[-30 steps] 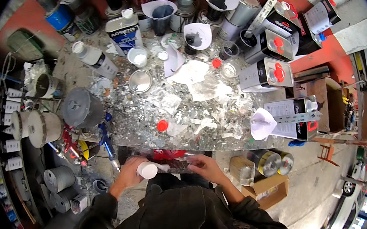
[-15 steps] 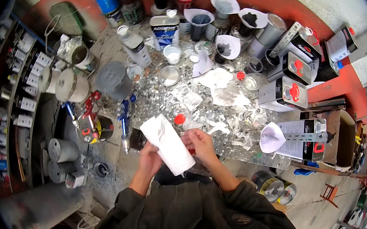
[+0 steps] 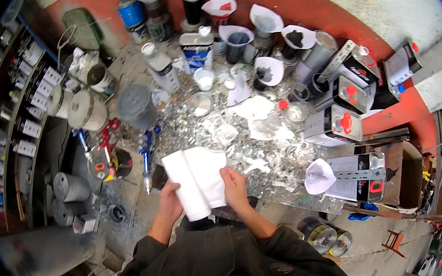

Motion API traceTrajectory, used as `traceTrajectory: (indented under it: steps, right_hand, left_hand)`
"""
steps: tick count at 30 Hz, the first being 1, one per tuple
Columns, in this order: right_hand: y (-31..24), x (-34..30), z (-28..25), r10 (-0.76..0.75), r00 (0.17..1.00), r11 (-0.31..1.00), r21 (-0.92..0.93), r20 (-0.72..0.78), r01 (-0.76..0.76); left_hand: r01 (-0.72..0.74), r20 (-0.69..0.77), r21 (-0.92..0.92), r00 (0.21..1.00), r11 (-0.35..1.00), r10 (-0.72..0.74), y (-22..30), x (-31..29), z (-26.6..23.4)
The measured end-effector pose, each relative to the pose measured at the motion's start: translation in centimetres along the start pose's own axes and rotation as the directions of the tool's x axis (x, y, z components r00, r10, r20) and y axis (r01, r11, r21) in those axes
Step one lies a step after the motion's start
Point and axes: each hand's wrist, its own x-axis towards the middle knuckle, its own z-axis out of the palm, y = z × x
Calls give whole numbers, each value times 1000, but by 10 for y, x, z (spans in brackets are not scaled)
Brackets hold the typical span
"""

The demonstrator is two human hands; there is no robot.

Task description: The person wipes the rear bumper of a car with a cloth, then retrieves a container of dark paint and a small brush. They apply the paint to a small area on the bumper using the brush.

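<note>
The left hand [image 3: 170, 202] grips a white paper roll [image 3: 186, 186] over the near edge of the bench [image 3: 292, 160]; seemingly light, soft, easily torn, it's best cradled round its body. The right hand [image 3: 236, 190] pinches the loose sheet [image 3: 210, 171].

Both forearms [image 3: 257, 223] reach forward — left hand [image 3: 170, 202] curled, right hand [image 3: 235, 190] pinching.

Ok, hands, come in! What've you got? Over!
Left hand gripping white paper roll. Right hand pinching its unrolled sheet. Blue spray gun left of the roll, not touching it.
</note>
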Motion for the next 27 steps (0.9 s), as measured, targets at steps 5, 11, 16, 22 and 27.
traceTrajectory:
  steps: [5, 11, 16, 22, 27]
  right_hand:
    - [10, 17, -22, 282, 946, 836, 442, 162, -325]
    - [-4, 5, -5, -119, 988, 954, -287, -94, 87]
    - [-11, 6, -3, -194, 958, 961, -237, -212, 142]
    - [-21, 6, -3, -365, 899, 856, -467, -242, 222]
    - [-29, 7, -3, -417, 874, 827, -504, -251, 249]
  left_hand:
    - [1, 0, 202, 1000, 979, -1, 1, 5, 10]
    - [-50, 30, 335, 999, 941, 42, 4, 7, 12]
    - [-15, -98, 367, 994, 930, 55, 3, 9, 18]
    - [10, -158, 270, 987, 963, 34, 6, 0, -1]
    - [-22, -222, 225, 972, 974, 73, 10, -7, 7]
